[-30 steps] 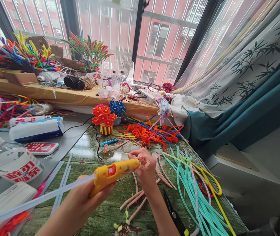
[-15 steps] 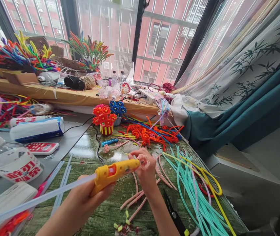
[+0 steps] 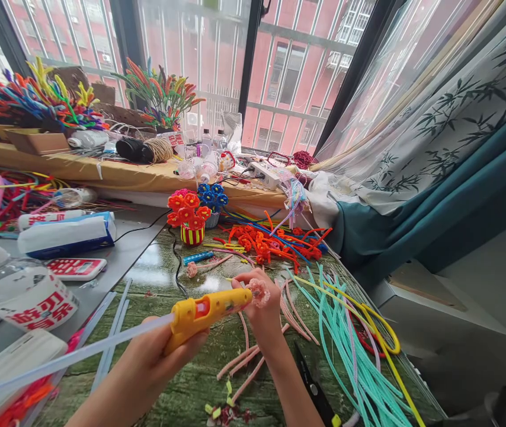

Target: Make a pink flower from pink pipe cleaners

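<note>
Above a green wood-grain surface [image 3: 182,394], a left hand [image 3: 159,350] keeps its grip closed around a yellow hot glue gun [image 3: 213,305], a translucent glue stick [image 3: 102,349] trailing from the back. The right hand's [image 3: 267,320] grip is closed on a pink pipe-cleaner flower [image 3: 265,295], held at the nozzle; whether the two touch cannot be told. Around the forearms lie pink pipe cleaners [image 3: 248,381], with black scissors [image 3: 310,382] to the right and a sheaf of turquoise pipe cleaners [image 3: 346,350] beyond them. Farther off, a second pink flower [image 3: 192,269] lies near a striped pot [image 3: 192,235] of red-orange flowers [image 3: 189,212], blue flowers [image 3: 212,196] just behind. Loose red-orange flowers [image 3: 259,243] are heaped to their right, below a cluttered ledge [image 3: 133,173] and a barred window [image 3: 297,77].
</note>
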Tool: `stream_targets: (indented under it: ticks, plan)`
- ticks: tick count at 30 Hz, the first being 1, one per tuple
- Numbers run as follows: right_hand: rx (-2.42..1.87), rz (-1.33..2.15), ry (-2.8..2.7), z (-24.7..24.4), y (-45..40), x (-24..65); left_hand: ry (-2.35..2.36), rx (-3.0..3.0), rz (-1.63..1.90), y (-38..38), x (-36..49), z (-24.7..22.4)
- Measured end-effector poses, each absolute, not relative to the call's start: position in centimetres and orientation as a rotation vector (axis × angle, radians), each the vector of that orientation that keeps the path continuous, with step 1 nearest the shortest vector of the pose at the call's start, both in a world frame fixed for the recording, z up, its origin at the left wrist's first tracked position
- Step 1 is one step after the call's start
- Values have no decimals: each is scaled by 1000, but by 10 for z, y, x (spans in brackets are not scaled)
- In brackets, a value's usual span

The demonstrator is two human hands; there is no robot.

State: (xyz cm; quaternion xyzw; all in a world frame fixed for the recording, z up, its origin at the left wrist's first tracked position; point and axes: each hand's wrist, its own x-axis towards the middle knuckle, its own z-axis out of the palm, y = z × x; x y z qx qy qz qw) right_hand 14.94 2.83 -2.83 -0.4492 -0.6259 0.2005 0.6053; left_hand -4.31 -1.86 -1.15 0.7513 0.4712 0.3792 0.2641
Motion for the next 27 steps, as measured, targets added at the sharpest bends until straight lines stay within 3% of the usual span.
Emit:
stream_targets:
  ticks: [27]
  plan:
    - [-1030, 460, -1449, -29, 29, 150, 1358, 2037, 931, -19, -45, -15]
